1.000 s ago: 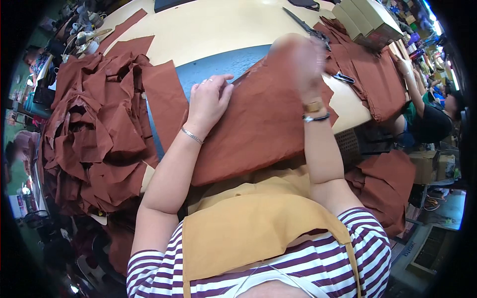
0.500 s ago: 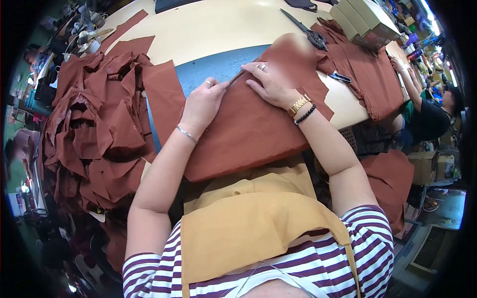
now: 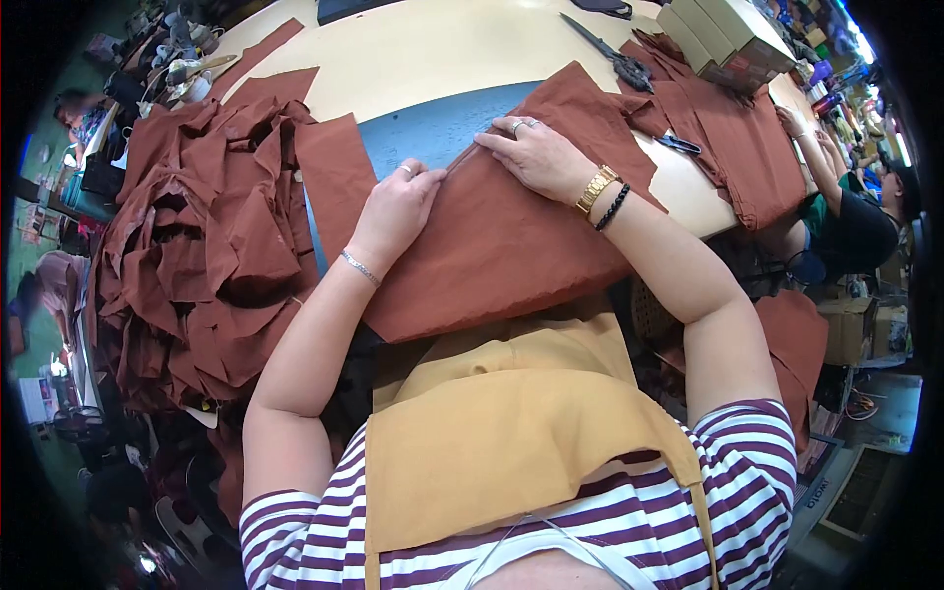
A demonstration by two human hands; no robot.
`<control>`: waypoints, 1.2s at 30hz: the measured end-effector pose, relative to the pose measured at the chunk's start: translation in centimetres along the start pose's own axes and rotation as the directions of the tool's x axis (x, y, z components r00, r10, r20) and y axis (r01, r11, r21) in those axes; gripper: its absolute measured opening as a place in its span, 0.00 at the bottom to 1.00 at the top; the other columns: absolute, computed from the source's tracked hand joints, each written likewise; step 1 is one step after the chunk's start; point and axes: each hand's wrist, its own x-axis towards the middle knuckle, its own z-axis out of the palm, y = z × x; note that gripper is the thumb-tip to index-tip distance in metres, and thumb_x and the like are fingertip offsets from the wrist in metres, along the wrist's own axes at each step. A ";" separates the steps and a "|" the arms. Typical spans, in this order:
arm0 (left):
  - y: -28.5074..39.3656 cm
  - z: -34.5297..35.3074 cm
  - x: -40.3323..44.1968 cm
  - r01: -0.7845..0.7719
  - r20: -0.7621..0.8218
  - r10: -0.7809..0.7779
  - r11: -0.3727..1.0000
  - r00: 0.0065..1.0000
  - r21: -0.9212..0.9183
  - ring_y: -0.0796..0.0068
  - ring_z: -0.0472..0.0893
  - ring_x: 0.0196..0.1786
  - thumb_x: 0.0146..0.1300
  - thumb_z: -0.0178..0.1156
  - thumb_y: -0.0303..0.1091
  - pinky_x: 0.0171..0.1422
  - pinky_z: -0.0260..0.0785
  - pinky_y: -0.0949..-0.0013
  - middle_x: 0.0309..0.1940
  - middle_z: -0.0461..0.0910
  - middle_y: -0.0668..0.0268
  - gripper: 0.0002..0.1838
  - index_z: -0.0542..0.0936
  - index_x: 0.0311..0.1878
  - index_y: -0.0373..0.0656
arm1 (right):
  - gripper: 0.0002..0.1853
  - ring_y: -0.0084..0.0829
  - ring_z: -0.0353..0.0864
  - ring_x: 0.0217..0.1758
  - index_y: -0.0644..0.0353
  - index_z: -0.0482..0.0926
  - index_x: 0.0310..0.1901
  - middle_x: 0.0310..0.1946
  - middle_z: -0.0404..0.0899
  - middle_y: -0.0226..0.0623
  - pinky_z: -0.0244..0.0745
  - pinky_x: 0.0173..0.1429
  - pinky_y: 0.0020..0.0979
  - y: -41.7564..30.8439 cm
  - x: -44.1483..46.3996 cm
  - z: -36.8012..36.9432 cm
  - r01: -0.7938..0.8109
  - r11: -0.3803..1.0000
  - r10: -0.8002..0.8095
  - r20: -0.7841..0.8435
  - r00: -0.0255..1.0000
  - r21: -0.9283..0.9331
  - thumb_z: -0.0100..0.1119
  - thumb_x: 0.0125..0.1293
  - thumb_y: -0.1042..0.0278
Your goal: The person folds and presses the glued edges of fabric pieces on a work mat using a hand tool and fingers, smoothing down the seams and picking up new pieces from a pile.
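A reddish-brown fabric piece (image 3: 511,241) lies in front of me, draped over the near table edge. My left hand (image 3: 401,205) is closed, with thumb and fingers pinching the upper left edge of this fabric. Farther up the same edge, my right hand (image 3: 539,157) has its fingers bent over the cloth, gripping the fold. Between the two hands the edge runs in a straight diagonal line. Under the fabric shows a blue-grey sheet (image 3: 423,128) on the pale table (image 3: 403,64).
A heap of reddish-brown cloth (image 3: 206,256) rises at left. To the right lie large scissors (image 3: 615,59), small thread snips (image 3: 678,145) and stacked brown fabric (image 3: 737,157). A cardboard box (image 3: 723,44) stands at the back right. Another person (image 3: 851,211) sits beyond.
My right hand has turned slightly, its fingers more bent over the fabric edge. The view has shifted a little, and the fabric's far corner now shows sharply.
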 end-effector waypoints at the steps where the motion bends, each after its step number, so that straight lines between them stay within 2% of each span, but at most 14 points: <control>1: 0.0 -0.2 -0.3 -0.002 0.000 0.002 1.000 1.000 0.003 0.56 0.82 0.35 0.66 0.60 0.28 0.40 0.76 0.60 0.37 0.80 0.58 0.08 0.84 0.46 0.41 | 0.19 0.45 0.74 0.62 0.55 0.74 0.62 0.60 0.74 0.45 0.70 0.67 0.42 0.0 0.0 0.1 0.006 1.000 -0.006 0.007 1.000 -0.018 0.50 0.70 0.68; 4: -0.1 -0.7 -1.2 0.000 -0.006 0.000 1.000 1.000 -0.001 0.56 0.81 0.34 0.65 0.60 0.27 0.40 0.76 0.60 0.37 0.79 0.58 0.09 0.84 0.46 0.41 | 0.21 0.44 0.72 0.64 0.53 0.73 0.63 0.60 0.74 0.44 0.69 0.67 0.44 -0.2 0.1 0.8 0.089 0.978 -0.088 0.014 0.996 -0.189 0.48 0.68 0.70; 7: 0.0 -1.3 -1.9 0.023 0.026 -0.024 0.999 0.999 0.034 0.60 0.81 0.36 0.64 0.61 0.29 0.41 0.74 0.60 0.36 0.80 0.61 0.08 0.84 0.45 0.44 | 0.23 0.42 0.71 0.67 0.53 0.72 0.64 0.61 0.73 0.43 0.69 0.67 0.48 -1.4 -0.1 0.4 0.006 0.988 0.006 0.075 0.997 -0.152 0.46 0.67 0.71; 10: -0.1 -2.0 -2.2 -0.071 0.023 0.067 0.977 0.997 0.200 0.66 0.80 0.37 0.63 0.61 0.31 0.44 0.68 0.63 0.35 0.80 0.66 0.08 0.85 0.44 0.48 | 0.23 0.40 0.70 0.68 0.52 0.70 0.65 0.61 0.72 0.43 0.70 0.66 0.50 -1.8 -0.3 0.2 0.037 0.973 -0.028 0.045 0.999 -0.230 0.45 0.68 0.72; 13: -0.2 -2.7 -2.6 -0.080 0.034 0.074 0.961 0.997 0.266 0.71 0.79 0.38 0.62 0.62 0.33 0.48 0.63 0.65 0.33 0.80 0.70 0.08 0.86 0.43 0.51 | 0.22 0.42 0.70 0.68 0.52 0.71 0.64 0.60 0.73 0.43 0.69 0.65 0.56 -1.8 0.1 0.8 0.073 0.981 -0.066 0.044 0.997 -0.180 0.45 0.69 0.69; 16: -0.4 -3.2 -3.1 -0.095 0.000 0.099 0.954 0.995 0.283 0.72 0.79 0.37 0.62 0.62 0.33 0.51 0.63 0.63 0.32 0.79 0.71 0.07 0.86 0.43 0.52 | 0.24 0.39 0.69 0.69 0.52 0.70 0.65 0.62 0.71 0.43 0.70 0.64 0.53 -3.5 0.3 -0.8 0.012 0.976 0.028 0.185 0.982 -0.216 0.47 0.67 0.72; 19: -0.5 -3.5 -3.6 -0.093 -0.019 0.104 0.944 0.994 0.316 0.72 0.79 0.38 0.61 0.63 0.34 0.52 0.63 0.63 0.32 0.79 0.72 0.07 0.86 0.42 0.53 | 0.25 0.40 0.70 0.68 0.51 0.68 0.66 0.62 0.72 0.43 0.70 0.64 0.53 -3.4 -0.1 -0.3 0.063 0.963 -0.037 0.101 0.994 -0.263 0.46 0.67 0.72; 22: -0.5 -3.5 -3.7 -0.080 -0.014 0.090 0.939 0.996 0.334 0.72 0.79 0.38 0.62 0.62 0.35 0.55 0.62 0.60 0.32 0.79 0.73 0.06 0.85 0.41 0.54 | 0.26 0.44 0.71 0.67 0.48 0.65 0.69 0.63 0.70 0.46 0.68 0.66 0.55 -3.5 0.1 0.4 0.098 0.959 -0.068 0.122 0.990 -0.267 0.45 0.68 0.71; 28: -0.3 -3.5 -3.7 -0.091 -0.031 0.109 0.927 0.994 0.364 0.72 0.78 0.38 0.61 0.63 0.36 0.54 0.63 0.62 0.32 0.79 0.73 0.06 0.86 0.41 0.53 | 0.26 0.49 0.71 0.66 0.38 0.64 0.71 0.66 0.68 0.49 0.64 0.64 0.66 -6.4 0.2 0.0 0.000 0.955 0.074 0.238 0.968 -0.296 0.43 0.72 0.65; 31: -0.2 -3.4 -3.8 -0.085 -0.028 0.103 0.924 0.994 0.373 0.72 0.78 0.39 0.62 0.63 0.36 0.54 0.63 0.62 0.32 0.79 0.73 0.07 0.86 0.41 0.53 | 0.25 0.47 0.71 0.67 0.35 0.64 0.70 0.66 0.68 0.47 0.63 0.64 0.69 -6.1 -0.5 -0.2 -0.022 0.945 0.087 0.186 0.979 -0.326 0.43 0.73 0.64; 34: -0.2 -3.4 -3.8 -0.095 -0.022 0.112 0.914 0.993 0.393 0.72 0.78 0.39 0.62 0.63 0.36 0.54 0.62 0.61 0.32 0.79 0.73 0.07 0.86 0.42 0.54 | 0.25 0.47 0.70 0.68 0.38 0.66 0.69 0.67 0.68 0.46 0.61 0.63 0.71 -3.9 -0.4 -0.7 -0.122 0.913 0.189 0.139 0.972 -0.390 0.45 0.72 0.65; 35: -0.1 -3.4 -3.8 -0.087 -0.009 0.099 0.914 0.995 0.395 0.71 0.79 0.39 0.62 0.62 0.36 0.54 0.62 0.61 0.33 0.79 0.72 0.06 0.86 0.41 0.54 | 0.22 0.43 0.73 0.65 0.47 0.71 0.65 0.63 0.72 0.43 0.66 0.63 0.62 -3.4 -0.6 -0.6 -0.162 0.872 0.182 -0.002 0.983 -0.463 0.47 0.69 0.67; 36: -0.1 -3.3 -3.7 -0.096 -0.002 0.105 0.917 0.994 0.387 0.71 0.79 0.40 0.63 0.62 0.36 0.55 0.62 0.60 0.33 0.80 0.72 0.07 0.86 0.41 0.54 | 0.21 0.42 0.74 0.63 0.50 0.72 0.63 0.61 0.73 0.43 0.68 0.63 0.57 -3.7 -0.4 -0.5 -0.148 0.929 0.160 0.007 0.987 -0.338 0.47 0.68 0.69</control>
